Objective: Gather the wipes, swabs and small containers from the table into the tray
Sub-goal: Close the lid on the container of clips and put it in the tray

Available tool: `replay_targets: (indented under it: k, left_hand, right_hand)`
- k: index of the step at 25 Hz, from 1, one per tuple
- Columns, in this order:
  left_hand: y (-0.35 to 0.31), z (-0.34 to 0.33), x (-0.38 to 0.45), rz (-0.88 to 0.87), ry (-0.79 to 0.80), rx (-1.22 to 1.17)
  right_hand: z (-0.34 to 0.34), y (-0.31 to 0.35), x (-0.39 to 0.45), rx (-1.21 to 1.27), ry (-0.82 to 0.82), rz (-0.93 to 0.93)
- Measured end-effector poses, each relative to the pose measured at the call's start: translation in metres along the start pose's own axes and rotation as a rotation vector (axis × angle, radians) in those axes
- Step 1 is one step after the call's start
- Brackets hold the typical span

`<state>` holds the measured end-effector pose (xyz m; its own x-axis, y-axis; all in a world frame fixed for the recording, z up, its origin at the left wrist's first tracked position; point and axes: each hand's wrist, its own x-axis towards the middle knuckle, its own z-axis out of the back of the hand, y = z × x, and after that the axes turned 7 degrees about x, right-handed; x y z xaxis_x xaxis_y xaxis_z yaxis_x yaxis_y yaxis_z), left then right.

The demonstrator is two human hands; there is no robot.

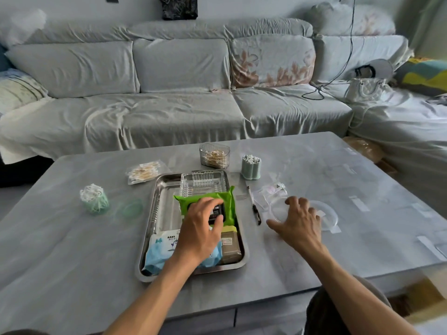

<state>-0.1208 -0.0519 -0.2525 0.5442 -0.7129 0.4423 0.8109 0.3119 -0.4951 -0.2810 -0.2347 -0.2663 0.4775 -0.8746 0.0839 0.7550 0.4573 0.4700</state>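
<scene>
A steel tray (159, 209) lies mid-table. In it are a clear ribbed box (203, 183) at the far end, a green wipes pack (228, 201), a blue baby wipes pack (158, 255) and a small tan packet (229, 245). My left hand (200, 226) rests on the green wipes pack, fingers curled over its dark flap. My right hand (298, 221) hovers spread over a clear round lid (326, 217), right of the tray. Outside the tray stand a green swab cup (94, 199), a bag of swabs (144, 171), a clear swab container (214, 155) and a pale green swab holder (251, 166).
A dark pen (255, 206) lies just right of the tray. A clear plastic bag (272, 191) sits beyond my right hand, and a green round lid (132, 207) lies left of the tray. A grey sofa (169, 105) runs behind the table.
</scene>
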Motion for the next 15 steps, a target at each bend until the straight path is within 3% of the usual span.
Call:
replay_targets:
  k: [2, 4, 7, 9, 13, 14, 15]
  left_hand:
    - [-0.022, -0.010, -0.002, 0.061, 0.024, -0.160]
    - [-0.049, -0.018, 0.000, 0.301, 0.121, -0.458]
    - [-0.078, -0.029, 0.008, 0.681, 0.377, -1.052]
    - [-0.084, -0.029, 0.010, 0.771, 0.452, -1.341]
    - [-0.083, -0.027, 0.008, 0.821, 0.336, -1.507]
    - [-0.079, -0.027, 0.007, 0.842, 0.302, -1.513]
    - [-0.075, -0.026, 0.006, 0.860, 0.275, -1.531]
  right_hand:
    - [0.007, 0.010, -0.012, 0.175, -0.060, 0.008]
    - [0.015, 0.021, -0.025, 0.314, -0.094, 0.083]
    - [0.030, 0.034, -0.043, 0.528, -0.008, 0.212]
    - [0.038, 0.037, -0.047, 0.635, 0.086, 0.238]
    - [0.042, 0.020, -0.024, 0.887, 0.500, 0.261]
    - [0.038, 0.009, -0.015, 0.957, 0.486, 0.208]
    - [0.033, -0.004, -0.003, 0.939, 0.361, 0.125]
